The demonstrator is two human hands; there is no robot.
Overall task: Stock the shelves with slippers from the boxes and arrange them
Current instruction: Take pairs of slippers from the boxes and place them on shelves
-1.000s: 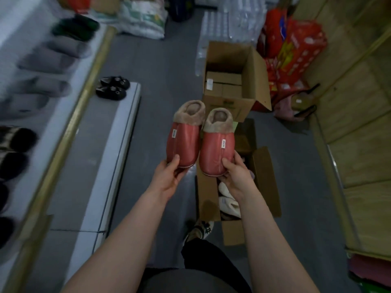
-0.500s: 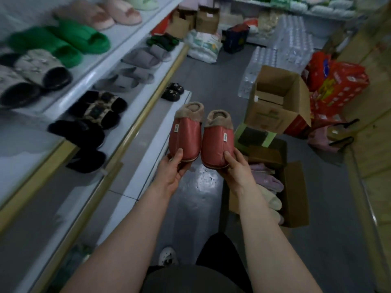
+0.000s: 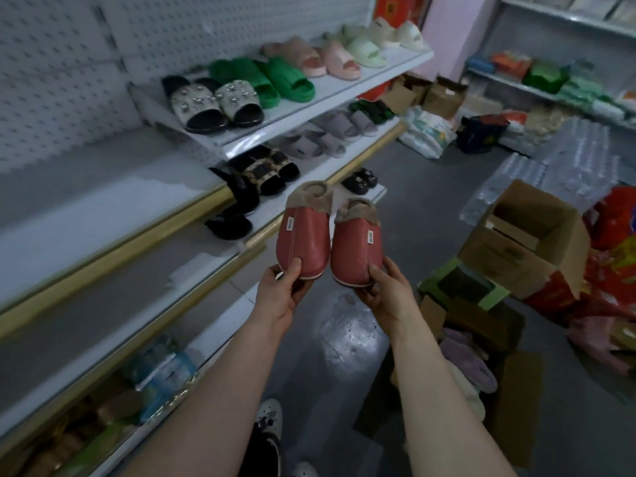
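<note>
Left hand grip pinches left red slipper toe; right hand grip pinches right red slipper toe, both arms outstretched beside the shelf.

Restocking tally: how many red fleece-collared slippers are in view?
2. One red fleece-collared slipper is gripped in the left hand, the other red slipper in the right hand. More may lie hidden in the brown cardboard boxes.

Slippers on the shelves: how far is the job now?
Done: green slippers and other pairs sit on the upper shelf. In hand: left hand and right hand each hold one red slipper. Left: shelving this pair, plus pale slippers in the open box.
</note>
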